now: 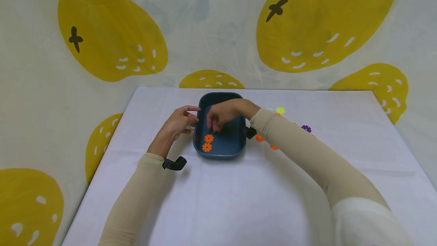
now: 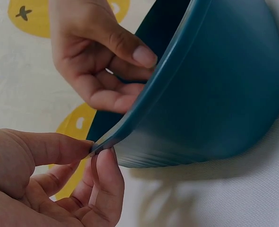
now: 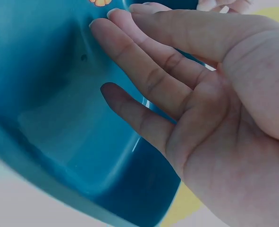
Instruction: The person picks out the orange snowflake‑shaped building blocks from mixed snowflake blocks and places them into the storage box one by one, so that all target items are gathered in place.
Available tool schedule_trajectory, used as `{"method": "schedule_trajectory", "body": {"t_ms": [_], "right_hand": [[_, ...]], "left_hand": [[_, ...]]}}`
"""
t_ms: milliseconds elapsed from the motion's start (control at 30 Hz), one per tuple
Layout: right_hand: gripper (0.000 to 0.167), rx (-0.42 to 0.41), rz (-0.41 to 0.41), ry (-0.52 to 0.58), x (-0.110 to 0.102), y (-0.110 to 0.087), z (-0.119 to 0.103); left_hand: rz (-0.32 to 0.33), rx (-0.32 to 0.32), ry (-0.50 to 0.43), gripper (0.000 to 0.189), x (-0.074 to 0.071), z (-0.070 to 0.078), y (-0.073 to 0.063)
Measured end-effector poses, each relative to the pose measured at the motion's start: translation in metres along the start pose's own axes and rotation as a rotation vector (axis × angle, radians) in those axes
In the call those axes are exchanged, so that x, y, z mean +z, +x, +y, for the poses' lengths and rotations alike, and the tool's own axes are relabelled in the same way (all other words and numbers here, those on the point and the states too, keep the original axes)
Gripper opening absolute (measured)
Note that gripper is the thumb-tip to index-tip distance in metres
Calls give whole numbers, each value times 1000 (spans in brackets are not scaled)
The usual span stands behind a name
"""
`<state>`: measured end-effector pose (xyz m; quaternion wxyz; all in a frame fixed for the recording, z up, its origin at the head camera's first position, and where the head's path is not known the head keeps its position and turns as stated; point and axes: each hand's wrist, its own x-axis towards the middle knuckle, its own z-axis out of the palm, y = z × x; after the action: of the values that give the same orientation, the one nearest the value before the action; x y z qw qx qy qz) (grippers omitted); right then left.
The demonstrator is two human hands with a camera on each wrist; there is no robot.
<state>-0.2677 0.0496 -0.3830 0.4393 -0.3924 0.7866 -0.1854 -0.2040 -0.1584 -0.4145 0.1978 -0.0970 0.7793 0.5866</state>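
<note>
A dark blue plastic tub (image 1: 229, 139) stands on the white-covered table. My left hand (image 1: 179, 122) is at its left side. In the left wrist view the thumb and a finger of that left hand (image 2: 78, 175) pinch the tub's rim (image 2: 144, 94). My right hand (image 1: 223, 114) reaches down inside the tub, palm turned left, and no piece shows between its fingers. In the right wrist view its fingers (image 3: 151, 80) stretch loosely over the tub floor. Two orange flower-shaped discs, one (image 1: 208, 138) just above the other (image 1: 206, 147), lie in the tub near its left wall.
Right of the tub, partly under my right forearm, lie several more flower discs: a yellow-green one (image 1: 280, 110), a purple one (image 1: 306, 128) and orange ones (image 1: 274, 147). A cloth with yellow fruit prints (image 1: 112, 29) hangs behind the table.
</note>
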Motion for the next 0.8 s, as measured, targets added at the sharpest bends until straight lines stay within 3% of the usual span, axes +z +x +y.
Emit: {"method": "schedule_trajectory", "body": {"t_ms": [500,800], "right_hand": [[30,-94,112,47,-2,-43,12],[28,-79,154,99,0,-72,16]], "left_hand": [[19,-22,30,41,1,2,0],[29,-32,39,40,1,2,-1]]}}
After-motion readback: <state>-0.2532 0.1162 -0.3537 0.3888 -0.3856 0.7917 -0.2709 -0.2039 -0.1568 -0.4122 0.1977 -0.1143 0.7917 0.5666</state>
